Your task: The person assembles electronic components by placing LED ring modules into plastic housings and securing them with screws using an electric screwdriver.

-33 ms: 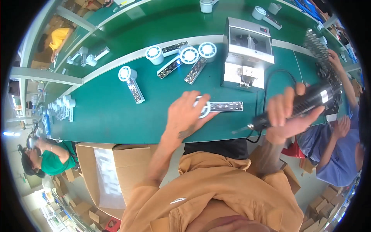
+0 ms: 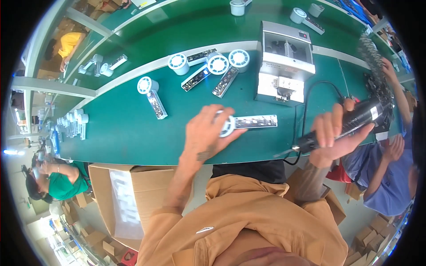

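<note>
My left hand is closed around the round, ringed head of a pale housing, which lies on the green table in front of me. Its long handle points right, and a circuit board shows in it. In my right hand is a black electric screwdriver, my fingers wrapped around its body. Its thin bit slants down to the left, right of the handle's end and apart from it. The bit is blurred.
A grey screw feeder stands behind the housing, with a black cable to its right. Similar pale housings lie at the back left. An open carton sits below the table's edge. A co-worker's arm reaches in at right.
My left hand has shifted slightly left, taking the housing with it. My right hand and the screwdriver have moved a little right and toward me.
</note>
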